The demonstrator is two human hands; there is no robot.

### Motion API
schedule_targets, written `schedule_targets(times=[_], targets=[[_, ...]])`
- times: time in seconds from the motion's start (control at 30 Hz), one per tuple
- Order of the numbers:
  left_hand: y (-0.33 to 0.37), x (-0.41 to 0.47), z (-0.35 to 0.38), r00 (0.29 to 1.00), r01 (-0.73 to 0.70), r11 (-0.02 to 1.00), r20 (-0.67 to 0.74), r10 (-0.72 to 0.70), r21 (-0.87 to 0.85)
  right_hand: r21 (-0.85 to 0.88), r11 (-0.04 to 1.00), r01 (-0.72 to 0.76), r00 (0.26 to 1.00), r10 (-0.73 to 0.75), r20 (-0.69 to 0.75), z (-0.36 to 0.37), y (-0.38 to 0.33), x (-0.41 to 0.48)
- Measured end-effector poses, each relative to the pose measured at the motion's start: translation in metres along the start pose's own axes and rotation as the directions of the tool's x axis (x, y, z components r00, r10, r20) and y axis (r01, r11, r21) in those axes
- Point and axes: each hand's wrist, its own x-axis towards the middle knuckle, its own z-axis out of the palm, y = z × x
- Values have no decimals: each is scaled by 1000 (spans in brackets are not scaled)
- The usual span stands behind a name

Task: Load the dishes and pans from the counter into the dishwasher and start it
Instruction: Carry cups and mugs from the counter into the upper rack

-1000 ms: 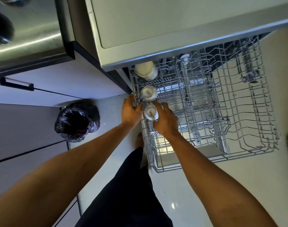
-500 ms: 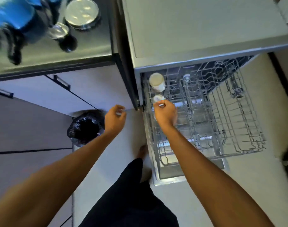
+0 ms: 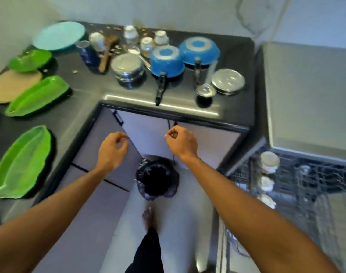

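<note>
Both hands are empty: the left hand [image 3: 111, 149] and the right hand [image 3: 181, 142] hang in front of the cabinet doors, below the tabletop [image 3: 235, 56] edge, fingers loosely curled so each grip is narrow and holds nothing.

The things yet to load sit on the tabletop. Two blue pans [image 3: 166, 61] lie upside down side by side near the front edge; the nearer one has a black handle [image 3: 160, 88] that juts over the edge and is the plain place to take hold. They look like enamelled metal, stiff and moderately heavy, possibly slick if wet. A steel pot [image 3: 127, 67] and a steel lid [image 3: 227, 81] beside them should be light and rigid, best taken by the rim. The green trays [image 3: 20, 164] and the teal plate [image 3: 59, 35] at left look like light plastic, safe to grip by an edge. The small cups and glasses at the back seem fragile.

The rack [image 3: 298, 186] at lower right already carries three cups [image 3: 269, 161].

Motion blur smears the whole view; the clutter at the back of the tabletop cannot be sorted out, and the rack's far side is cut off by the frame.
</note>
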Motion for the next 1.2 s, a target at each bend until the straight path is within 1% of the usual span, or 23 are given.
schedule_targets(times=[0.1, 0.23, 0.27, 0.37, 0.4, 0.5, 0.57, 0.63, 0.77, 0.9, 0.97, 1.03, 1.1, 1.2], targets=[[-43, 58, -47, 996, -51, 997, -64, 55, 57, -30, 994, 102, 994, -101, 42, 55, -67, 41], [-96, 126, -90, 990, -46, 994, -128, 59, 98, -33, 985, 167, 981, -163, 107, 122, -138, 91], [-107, 139, -95, 990, -39, 993, -130, 54, 109, -37, 985, 169, 981, -164, 101, 135, -152, 101], [-135, 182, -106, 990, 38, 994, -140, -23, 106, -56, 981, 188, 978, -182, 98, 175, -196, 138], [-139, 192, -104, 990, 39, 993, -140, -24, 109, -63, 978, 198, 976, -191, 102, 183, -204, 149], [-147, 222, -97, 994, -19, 989, -102, 34, 145, -91, 959, 267, 960, -256, 112, 206, -232, 185], [-143, 240, -91, 994, -37, 988, -93, 51, 148, -76, 950, 303, 950, -295, 102, 212, -246, 208], [-136, 257, -85, 993, -4, 988, -117, 22, 156, -59, 939, 338, 940, -334, 67, 216, -261, 235], [-131, 274, -71, 990, 37, 959, -144, 4, 282, -72, 914, 400, 916, -402, -9, 228, -280, 298], [-134, 276, -67, 987, 59, 929, -161, 1, 365, -118, 926, 359, 933, -354, 65, 241, -293, 352], [-134, 277, -68, 986, 69, 922, -167, -5, 380, -101, 934, 342, 939, -334, 85, 250, -297, 373], [-132, 277, -68, 986, 80, 921, -166, -17, 382, -91, 934, 345, 935, -334, 116, 257, -300, 387], [-129, 276, -67, 986, 88, 922, -164, -27, 378, -138, 922, 362, 926, -339, 165, 262, -300, 396], [-129, 276, -67, 984, 96, 922, -174, -32, 375, -170, 908, 384, 920, -361, 152, 265, -301, 403]])
